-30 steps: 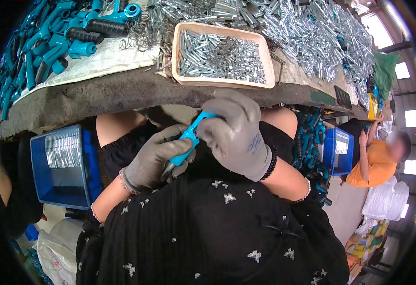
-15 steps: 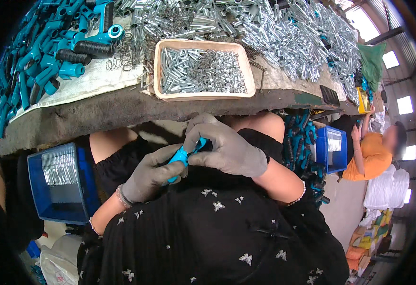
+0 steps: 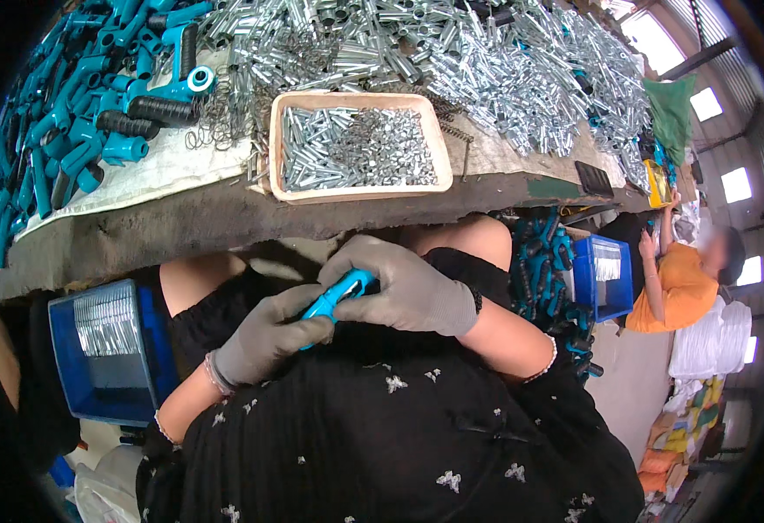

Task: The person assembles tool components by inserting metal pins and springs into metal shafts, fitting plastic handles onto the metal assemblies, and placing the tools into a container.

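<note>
Over my lap, both gloved hands grip one teal plastic part (image 3: 337,296), a handle-like piece held at a slant. My left hand (image 3: 270,337) pinches its lower end between thumb and fingers. My right hand (image 3: 399,288) is wrapped round the upper end, with the thumb pressed along it; an opening shows there, but what sits inside is too small to make out. Just beyond the hands, on the table edge, stands a cream tray (image 3: 360,193) of small metal pins, springs and short silvery pieces.
Teal and black tool handles (image 3: 72,131) are heaped at the table's left, metal tubes and rods (image 3: 504,78) at its back and right. A blue crate (image 3: 116,383) of metal strips sits at my left, another blue crate (image 3: 604,279) at right. A person in orange (image 3: 680,283) works beyond.
The teal part has turned in my hands, so more of its upper end shows. My right-hand fingers have shifted along it, and the view has moved slightly.
</note>
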{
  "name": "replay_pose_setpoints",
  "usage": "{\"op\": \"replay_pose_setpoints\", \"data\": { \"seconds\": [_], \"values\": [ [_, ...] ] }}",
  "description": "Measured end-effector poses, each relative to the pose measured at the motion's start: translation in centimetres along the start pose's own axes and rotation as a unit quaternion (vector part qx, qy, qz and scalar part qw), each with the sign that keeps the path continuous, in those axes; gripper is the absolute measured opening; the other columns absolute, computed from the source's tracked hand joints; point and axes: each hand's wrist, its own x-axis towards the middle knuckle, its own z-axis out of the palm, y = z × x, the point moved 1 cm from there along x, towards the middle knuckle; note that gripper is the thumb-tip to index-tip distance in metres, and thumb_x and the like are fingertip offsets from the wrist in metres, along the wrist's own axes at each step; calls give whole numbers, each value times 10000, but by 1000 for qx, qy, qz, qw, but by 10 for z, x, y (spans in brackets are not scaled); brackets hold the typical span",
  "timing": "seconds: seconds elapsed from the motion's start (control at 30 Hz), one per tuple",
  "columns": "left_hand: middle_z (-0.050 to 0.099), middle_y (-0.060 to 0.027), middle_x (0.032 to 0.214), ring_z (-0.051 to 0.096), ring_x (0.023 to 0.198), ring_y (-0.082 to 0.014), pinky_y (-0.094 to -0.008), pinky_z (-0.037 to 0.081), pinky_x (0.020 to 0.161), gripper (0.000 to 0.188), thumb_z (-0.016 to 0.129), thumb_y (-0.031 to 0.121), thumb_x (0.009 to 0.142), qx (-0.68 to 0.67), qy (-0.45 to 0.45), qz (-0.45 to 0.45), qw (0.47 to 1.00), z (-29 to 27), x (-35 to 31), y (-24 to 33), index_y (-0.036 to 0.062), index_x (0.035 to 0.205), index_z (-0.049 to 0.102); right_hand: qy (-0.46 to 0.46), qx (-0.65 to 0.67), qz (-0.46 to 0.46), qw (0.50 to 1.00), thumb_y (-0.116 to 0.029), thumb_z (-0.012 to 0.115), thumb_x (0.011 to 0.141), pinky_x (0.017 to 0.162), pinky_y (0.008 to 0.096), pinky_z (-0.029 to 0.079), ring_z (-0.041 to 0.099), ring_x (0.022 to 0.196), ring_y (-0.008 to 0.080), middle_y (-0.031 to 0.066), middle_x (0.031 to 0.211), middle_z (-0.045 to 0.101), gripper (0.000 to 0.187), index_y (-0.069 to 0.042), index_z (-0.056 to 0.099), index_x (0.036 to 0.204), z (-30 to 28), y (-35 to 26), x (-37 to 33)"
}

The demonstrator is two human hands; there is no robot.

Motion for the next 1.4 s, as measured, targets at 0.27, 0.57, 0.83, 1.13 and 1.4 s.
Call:
{"op": "replay_pose_setpoints", "data": {
  "seconds": [0.27,0.57,0.83,1.13,1.4],
  "values": [
    [631,-47,1106,572,1010,-98,-266,449,930,463,657,182,926,-38,-41,-12,998,2,5,-2,-11,1335,560,-40,-49,16,998,-225,790,778,793,367,502,641,894,278,123,941,646,280,-80,717,1006,-14,-4,-9],
    [593,-62,1005,564,663,-114,-247,448,542,585,620,337,941,-165,18,80,983,4,0,23,31,1416,465,136,-471,-121,863,-220,768,769,836,418,503,649,929,298,122,1000,685,349,-132,716,1103,-127,-24,24],
    [595,-82,911,543,572,-115,-245,416,449,513,539,312,1008,-130,63,129,981,12,16,37,20,1418,437,3,-441,-19,897,-276,684,831,898,450,449,625,972,328,106,910,688,222,-131,724,996,-122,13,60],
    [607,-86,1019,614,805,-144,-296,531,675,578,494,202,1024,-136,113,119,977,10,37,67,78,1554,297,147,-357,-50,921,-157,626,879,790,406,487,661,855,286,118,869,706,129,-89,720,936,-120,-1,32],
    [599,-67,1074,607,838,-125,-266,527,655,547,522,169,1014,-129,143,123,974,35,47,70,44,1521,360,207,165,0,964,-39,613,934,799,268,527,645,866,103,38,929,703,143,33,687,1032,-70,-41,-2]
  ]
}}
